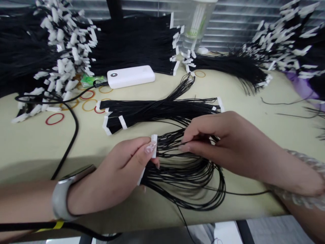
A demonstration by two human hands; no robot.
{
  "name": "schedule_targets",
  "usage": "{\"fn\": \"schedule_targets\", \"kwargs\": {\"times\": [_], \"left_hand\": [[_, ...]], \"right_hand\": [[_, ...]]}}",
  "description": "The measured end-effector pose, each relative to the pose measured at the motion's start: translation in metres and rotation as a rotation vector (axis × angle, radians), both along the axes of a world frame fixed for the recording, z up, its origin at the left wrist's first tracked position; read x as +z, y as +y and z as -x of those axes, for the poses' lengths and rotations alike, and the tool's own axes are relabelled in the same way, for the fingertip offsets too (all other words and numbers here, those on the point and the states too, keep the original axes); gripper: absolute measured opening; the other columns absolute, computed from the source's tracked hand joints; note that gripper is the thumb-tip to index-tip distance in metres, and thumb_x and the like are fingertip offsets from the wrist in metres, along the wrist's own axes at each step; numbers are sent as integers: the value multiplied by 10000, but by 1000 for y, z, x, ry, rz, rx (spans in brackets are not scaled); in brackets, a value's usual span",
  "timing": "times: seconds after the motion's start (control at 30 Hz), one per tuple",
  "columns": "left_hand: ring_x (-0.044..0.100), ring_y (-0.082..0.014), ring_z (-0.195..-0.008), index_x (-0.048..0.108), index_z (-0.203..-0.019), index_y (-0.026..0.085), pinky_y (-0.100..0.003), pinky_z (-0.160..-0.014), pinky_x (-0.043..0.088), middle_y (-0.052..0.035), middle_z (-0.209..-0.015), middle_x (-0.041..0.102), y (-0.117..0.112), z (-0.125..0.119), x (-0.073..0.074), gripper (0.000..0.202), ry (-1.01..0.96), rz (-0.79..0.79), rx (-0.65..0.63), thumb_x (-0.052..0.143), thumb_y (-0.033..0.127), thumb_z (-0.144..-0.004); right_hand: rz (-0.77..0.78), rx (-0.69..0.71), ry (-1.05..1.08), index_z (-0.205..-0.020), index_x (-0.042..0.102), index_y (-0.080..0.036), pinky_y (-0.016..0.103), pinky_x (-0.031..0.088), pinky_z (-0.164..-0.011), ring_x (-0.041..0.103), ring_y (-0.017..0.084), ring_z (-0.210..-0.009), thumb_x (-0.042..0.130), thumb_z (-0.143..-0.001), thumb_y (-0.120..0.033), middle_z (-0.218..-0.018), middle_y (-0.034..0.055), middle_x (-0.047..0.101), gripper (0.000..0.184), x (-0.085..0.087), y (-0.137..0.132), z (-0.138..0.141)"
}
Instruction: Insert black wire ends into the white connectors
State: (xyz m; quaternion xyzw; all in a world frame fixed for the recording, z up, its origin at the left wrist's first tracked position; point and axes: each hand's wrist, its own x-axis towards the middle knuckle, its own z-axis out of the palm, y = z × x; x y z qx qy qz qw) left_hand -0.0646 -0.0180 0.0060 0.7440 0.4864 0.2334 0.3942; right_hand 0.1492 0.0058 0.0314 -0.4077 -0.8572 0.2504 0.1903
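My left hand [127,169] is closed on a white multi-pin connector [154,146], its thumb pressed on the housing. Thin black wires [177,171] run right from the connector and loop back under it toward a second white connector [141,176], partly hidden by the left hand. Thumb and fingertips of my right hand [215,139] pinch a black wire a little right of the connector. Just behind both hands lies a flat bundle of black wires [152,110] with white connectors at its ends.
A white power bank [130,77] with a black cable [76,130] lies behind, near rubber bands [54,118]. Large wire bundles [134,44] with white connectors line the back. A clear cup [196,27] stands there too. More bundles [279,40] are at the right.
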Motion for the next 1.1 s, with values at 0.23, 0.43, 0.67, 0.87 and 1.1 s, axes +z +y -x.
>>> {"fn": "schedule_targets", "kwargs": {"times": [0.23, 0.43, 0.67, 0.87, 1.1], "left_hand": [[450, -90, -531, 514, -626, 196, -195, -519, 369, 45, -564, 504, 6, -5, 1, 330, -37, 10, 2, 323, 268, -885], [454, -93, -545, 498, -625, 198, -190, -526, 378, 44, -582, 519, 7, -4, 0, 306, -25, 8, 4, 329, 240, -876], [456, -104, -553, 500, -636, 202, -215, -537, 383, 38, -593, 508, 6, -2, -1, 335, -38, 82, 44, 310, 325, -884], [450, -97, -555, 494, -637, 199, -214, -538, 370, 42, -589, 495, 6, -3, -2, 327, -53, 57, 44, 310, 309, -885], [472, -102, -564, 506, -642, 200, -214, -542, 393, 31, -610, 525, 6, -2, -2, 343, -46, 94, 54, 303, 334, -883]], "right_hand": [[0, 19, -92, -696, 588, -185, 179, 355, -454, 480, 61, -522, 569, -764, -245, -615, -32, 580, 93, 0, 9, -11], [-15, 16, -137, -712, 590, -189, 175, 323, -449, 444, 52, -497, 542, -780, -265, -603, -39, 568, 113, 2, 10, -13], [-21, 44, -154, -709, 565, -196, 169, 335, -459, 436, 41, -500, 556, -772, -317, -600, -58, 558, 137, 3, 12, -18], [4, 47, -127, -755, 574, -223, 156, 360, -442, 466, 37, -504, 551, -779, -331, -636, -69, 583, 113, 4, 11, -18], [-81, 43, -165, -741, 572, -220, 158, 349, -471, 454, 31, -520, 580, -752, -249, -625, -79, 564, 32, -2, 12, -16]]}}
